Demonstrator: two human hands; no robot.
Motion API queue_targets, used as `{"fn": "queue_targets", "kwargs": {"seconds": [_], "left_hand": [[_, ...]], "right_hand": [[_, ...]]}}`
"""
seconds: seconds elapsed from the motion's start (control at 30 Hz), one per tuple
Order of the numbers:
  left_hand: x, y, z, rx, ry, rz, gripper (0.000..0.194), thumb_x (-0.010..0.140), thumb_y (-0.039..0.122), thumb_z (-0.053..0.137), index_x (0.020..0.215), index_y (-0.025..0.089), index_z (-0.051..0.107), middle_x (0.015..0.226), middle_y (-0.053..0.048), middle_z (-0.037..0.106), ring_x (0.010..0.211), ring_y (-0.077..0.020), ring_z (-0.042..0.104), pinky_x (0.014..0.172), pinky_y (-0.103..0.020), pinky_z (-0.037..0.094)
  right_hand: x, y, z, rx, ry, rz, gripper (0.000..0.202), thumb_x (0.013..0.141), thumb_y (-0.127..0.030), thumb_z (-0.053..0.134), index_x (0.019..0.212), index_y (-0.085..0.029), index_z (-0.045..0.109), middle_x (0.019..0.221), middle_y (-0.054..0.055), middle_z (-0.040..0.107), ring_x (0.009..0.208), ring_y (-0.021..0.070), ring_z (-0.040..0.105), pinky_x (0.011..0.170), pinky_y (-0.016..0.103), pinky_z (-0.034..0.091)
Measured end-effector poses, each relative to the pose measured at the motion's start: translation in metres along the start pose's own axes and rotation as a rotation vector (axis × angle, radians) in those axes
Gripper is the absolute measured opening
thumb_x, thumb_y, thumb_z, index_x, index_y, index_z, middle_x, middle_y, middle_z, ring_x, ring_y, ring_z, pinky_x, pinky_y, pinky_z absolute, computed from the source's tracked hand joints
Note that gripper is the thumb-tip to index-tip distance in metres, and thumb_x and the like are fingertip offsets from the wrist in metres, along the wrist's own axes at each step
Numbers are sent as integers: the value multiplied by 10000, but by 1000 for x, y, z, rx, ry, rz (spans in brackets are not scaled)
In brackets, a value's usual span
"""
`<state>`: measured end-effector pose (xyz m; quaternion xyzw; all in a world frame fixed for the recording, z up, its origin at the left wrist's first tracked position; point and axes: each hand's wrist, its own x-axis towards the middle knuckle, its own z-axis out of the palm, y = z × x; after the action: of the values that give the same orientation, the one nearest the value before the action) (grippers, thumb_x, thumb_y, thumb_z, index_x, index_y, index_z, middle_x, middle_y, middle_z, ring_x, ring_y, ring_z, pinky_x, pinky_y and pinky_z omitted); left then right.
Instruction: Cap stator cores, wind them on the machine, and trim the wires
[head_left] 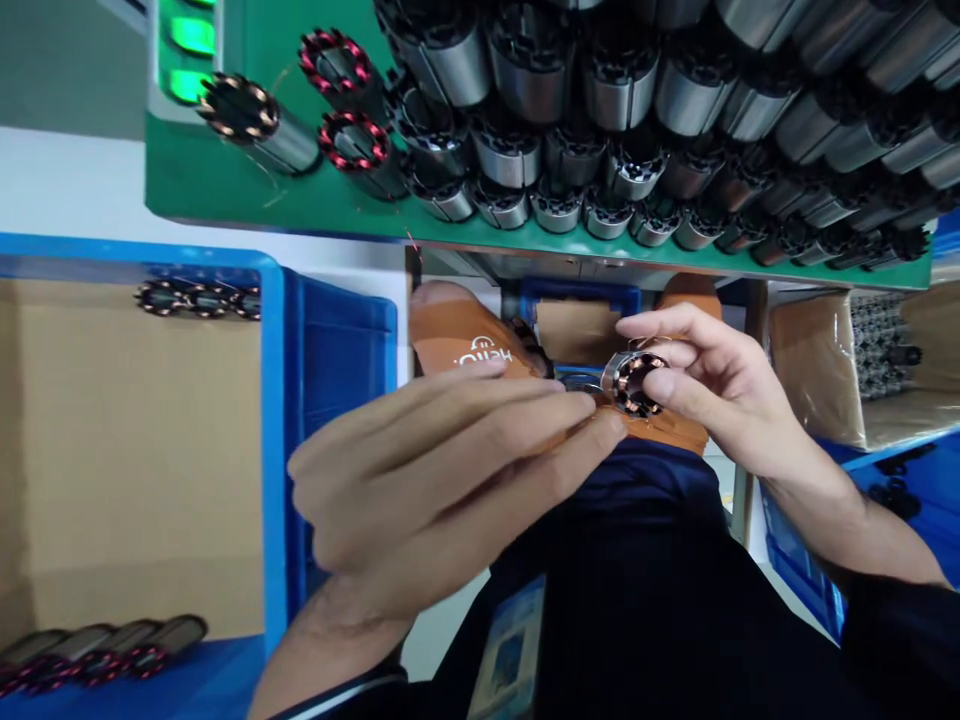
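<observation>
My right hand (720,385) grips a motor stator (637,384) between thumb and fingers. The stator is a short metal cylinder with a black slotted end and copper windings, its open end turned up towards me. Thin copper wire shows by its upper edge. My left hand (450,470) reaches across from the left, its fingers pressed together and their tips beside the stator. A small curved metallic piece shows just past those fingertips; I cannot tell whether it is held. The underside of the left fingers is hidden. Both hands are above my lap.
Rows of bare stators (555,170) stand on the green bench (247,205), with red- and copper-wound stators (354,145) at its left end. A blue crate (271,450) holds wound stators on the left. A plastic-lined box (817,370) of parts stands right.
</observation>
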<state>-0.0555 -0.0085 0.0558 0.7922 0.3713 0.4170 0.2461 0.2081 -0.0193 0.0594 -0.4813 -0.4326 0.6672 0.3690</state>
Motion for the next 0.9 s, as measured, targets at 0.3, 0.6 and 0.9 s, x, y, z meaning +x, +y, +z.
{"fn": "queue_targets", "kwargs": {"seconds": [0.3, 0.6, 0.9], "left_hand": [[-31, -49, 52, 13, -202, -31, 88, 1080, 239, 848, 1017, 293, 878, 876, 41, 892, 735, -174, 851, 635, -306, 600], [-5, -22, 57, -410, 228, -221, 153, 988, 275, 999, 1080, 328, 888, 1181, 10, 914, 1074, -221, 873, 964, -427, 736], [-23, -32, 71, -772, -4, -556, 289, 1093, 539, 890, 1065, 252, 871, 1241, -103, 912, 1079, -243, 900, 798, -306, 746]], "right_hand": [[-5, 1, -4, -39, 170, -55, 517, 1028, -591, 942, 1417, -299, 767, 1242, 59, 906, 1147, 249, 905, 1039, 377, 747], [-2, 6, 7, -81, 117, -75, 467, 1013, -523, 980, 1339, -263, 771, 1163, 49, 891, 1057, 202, 883, 952, 314, 736], [-15, 6, -5, -73, 16, -13, 546, 1052, -472, 934, 1504, -253, 718, 1096, 37, 884, 963, 198, 883, 854, 292, 723]]}}
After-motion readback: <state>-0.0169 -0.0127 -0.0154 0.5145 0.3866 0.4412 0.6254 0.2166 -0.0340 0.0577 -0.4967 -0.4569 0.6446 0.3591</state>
